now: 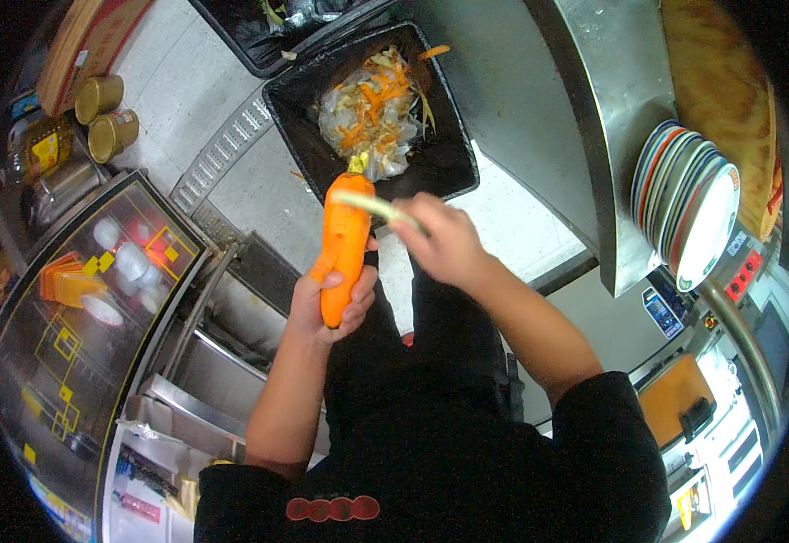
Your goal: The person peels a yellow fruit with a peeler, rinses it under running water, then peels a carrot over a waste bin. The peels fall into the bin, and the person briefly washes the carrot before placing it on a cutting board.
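Observation:
A large orange carrot (348,231) is gripped near its tapered lower end by my left hand (309,309). Its green-yellow stem stub points away from me, over the near side of a black bin (454,161). My right hand (445,241) holds the handle of a pale green peeler (367,203), blurred by motion. The peeler's head lies across the upper part of the carrot; whether the blade touches it is unclear. An orange strip, apparently peel, lies by my left thumb. Inside the bin are orange peelings and pale scraps (367,102) on clear plastic.
Behind stands a second black bin (238,30). A steel counter (628,75) at the right bears stacked plates (689,203) and a wooden board (713,88). At the left are a dark glossy table (61,339), a cardboard box (85,51) and two round tubs (112,136). A drain grate (224,153) crosses the floor.

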Demonstrator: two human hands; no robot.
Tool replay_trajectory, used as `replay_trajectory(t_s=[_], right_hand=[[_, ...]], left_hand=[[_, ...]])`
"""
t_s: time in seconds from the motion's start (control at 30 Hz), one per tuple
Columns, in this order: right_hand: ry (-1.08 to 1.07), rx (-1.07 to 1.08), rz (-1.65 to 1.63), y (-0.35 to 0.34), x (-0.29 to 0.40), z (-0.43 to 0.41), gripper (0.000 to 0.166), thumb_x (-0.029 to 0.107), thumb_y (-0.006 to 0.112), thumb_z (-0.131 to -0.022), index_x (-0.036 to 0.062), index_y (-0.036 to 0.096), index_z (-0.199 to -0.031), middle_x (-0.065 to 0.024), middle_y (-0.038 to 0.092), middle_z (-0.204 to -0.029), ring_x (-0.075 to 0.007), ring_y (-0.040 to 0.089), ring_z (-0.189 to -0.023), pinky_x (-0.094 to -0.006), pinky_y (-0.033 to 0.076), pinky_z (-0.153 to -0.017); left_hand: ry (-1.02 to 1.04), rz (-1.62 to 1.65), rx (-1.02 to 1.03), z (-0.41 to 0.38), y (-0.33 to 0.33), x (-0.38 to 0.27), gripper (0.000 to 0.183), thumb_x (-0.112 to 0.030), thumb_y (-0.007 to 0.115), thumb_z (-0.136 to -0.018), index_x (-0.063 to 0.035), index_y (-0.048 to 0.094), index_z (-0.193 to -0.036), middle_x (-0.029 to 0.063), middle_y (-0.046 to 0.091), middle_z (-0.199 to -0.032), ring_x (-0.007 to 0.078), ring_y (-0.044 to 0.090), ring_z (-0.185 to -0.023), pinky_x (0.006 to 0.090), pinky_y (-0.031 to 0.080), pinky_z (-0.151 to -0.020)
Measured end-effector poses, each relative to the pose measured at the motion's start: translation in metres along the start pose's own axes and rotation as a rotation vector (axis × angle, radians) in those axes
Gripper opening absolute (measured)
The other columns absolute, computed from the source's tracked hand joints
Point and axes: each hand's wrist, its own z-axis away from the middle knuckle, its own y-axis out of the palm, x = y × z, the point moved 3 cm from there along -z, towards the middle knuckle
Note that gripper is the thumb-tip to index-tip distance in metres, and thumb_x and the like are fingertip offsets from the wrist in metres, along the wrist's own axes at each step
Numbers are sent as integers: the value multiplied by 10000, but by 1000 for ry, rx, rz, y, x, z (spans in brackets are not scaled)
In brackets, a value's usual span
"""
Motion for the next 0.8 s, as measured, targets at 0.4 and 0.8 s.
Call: replay_trajectory(t_s=[0.4, 0.8], right_hand=[[-200, 113, -23, 2, 9, 8, 205, 141, 704, -901, 17, 670, -1062, -123, 655, -851, -252, 670, -683, -337, 533, -595], [119, -255, -116, -1, -15, 5, 158, 101, 625, -976, -6, 597, -1090, -84, 664, -905, -136, 626, -835, -281, 505, -758]], left_hand=[[-56, 167, 143, 0, 4, 5, 490, -231, 632, -869, -1, 415, -1243, 119, 487, -748, 166, 490, -466, 248, 447, -354], [-151, 322, 339, 5, 4, 19, 504, -258, 633, -837, 18, 392, -1184, 140, 496, -681, 201, 516, -430, 280, 455, -337]])
